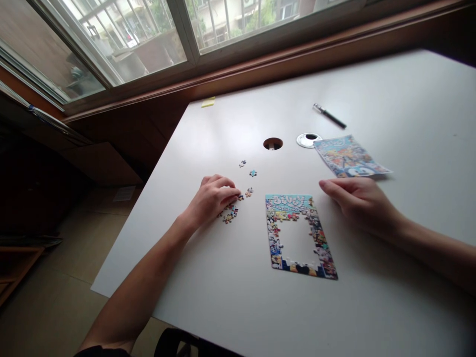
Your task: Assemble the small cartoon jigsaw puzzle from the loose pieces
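A partly assembled jigsaw puzzle lies on the white table, its border joined around an open middle. Left of it is a small cluster of loose pieces, partly covered by my left hand. The fingers of that hand are bent together, with the tips at a small dark piece. Several more pieces lie just beyond, among them a blue one. My right hand is closed to the right of the puzzle, thumb against the curled fingers; whatever it may hold is hidden. Behind it lies a picture sheet.
On the white table there is a round cable hole and, beside it, a silver ring cover. A black pen lies farther back. A yellow sticker marks the far left corner, below the window.
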The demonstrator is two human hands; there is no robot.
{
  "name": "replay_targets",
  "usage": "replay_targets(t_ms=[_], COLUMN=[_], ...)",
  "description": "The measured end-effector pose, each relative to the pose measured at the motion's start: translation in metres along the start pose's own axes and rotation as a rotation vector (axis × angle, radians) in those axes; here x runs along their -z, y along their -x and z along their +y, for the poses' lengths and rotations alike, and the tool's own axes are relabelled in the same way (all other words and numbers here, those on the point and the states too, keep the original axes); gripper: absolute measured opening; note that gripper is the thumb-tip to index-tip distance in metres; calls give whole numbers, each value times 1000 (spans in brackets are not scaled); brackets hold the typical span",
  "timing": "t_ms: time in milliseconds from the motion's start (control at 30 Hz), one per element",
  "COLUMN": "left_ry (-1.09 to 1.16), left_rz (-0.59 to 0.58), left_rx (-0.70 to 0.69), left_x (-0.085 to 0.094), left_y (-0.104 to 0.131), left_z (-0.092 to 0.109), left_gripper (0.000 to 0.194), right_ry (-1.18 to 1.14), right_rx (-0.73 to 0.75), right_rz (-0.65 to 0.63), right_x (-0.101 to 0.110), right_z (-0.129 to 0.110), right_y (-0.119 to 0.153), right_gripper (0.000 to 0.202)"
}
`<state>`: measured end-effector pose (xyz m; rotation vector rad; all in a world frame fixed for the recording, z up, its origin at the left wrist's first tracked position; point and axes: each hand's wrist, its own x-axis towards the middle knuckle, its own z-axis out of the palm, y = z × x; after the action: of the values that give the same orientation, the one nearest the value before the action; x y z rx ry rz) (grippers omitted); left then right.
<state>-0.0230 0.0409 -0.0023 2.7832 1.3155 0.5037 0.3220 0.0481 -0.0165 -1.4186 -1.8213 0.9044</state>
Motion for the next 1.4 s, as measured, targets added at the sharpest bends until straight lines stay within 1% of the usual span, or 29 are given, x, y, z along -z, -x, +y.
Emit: replay_targets(t_ms=[233,300,433,567,667,767,867,1000,1067,1167,1333,1400], left_ry=[31,24,21,31,-21,-67,-57,-11,16,89,238,350], left_rz=[-48,-55,-26,1,17,27,17,-1,6,26,-12,-25], left_rx=[28,41,39,-7,27,90,77,30,34,113,242,284], left_x=[0,0,-1,4,11,16,12,-1,-4,-1,13,16], left_y=[-2,-2,-2,-2,-1,2,2,-1,-2,-3,-4,-5], left_z=[5,6,12,18,12,3,4,18,22,22,19,23], left_gripper=[13,11,10,13,13,13,13,15,17,18,21,22], right_ry=[26,27,28,66,102,114,110,128,138,144,150,143], right_rx=[57,90,117,194,236,222,210,216,222,221,212,221], right_rz=[-17,-2,-5,5,-1,-11,-3,-5,-5,-4,-22,-17], right_x=[-1,-1,-2,-3,-4,-4,-4,-4,-5,-5,-3,-3], right_z=[-4,-5,-8,-10,-10,-10,-9,-7,-6,-7,-10,-9], right_y=[0,0,-1,1,3,4,3,2,2,2,3,2], right_gripper=[49,50,50,50,49,48,46,46,46,46,47,48])
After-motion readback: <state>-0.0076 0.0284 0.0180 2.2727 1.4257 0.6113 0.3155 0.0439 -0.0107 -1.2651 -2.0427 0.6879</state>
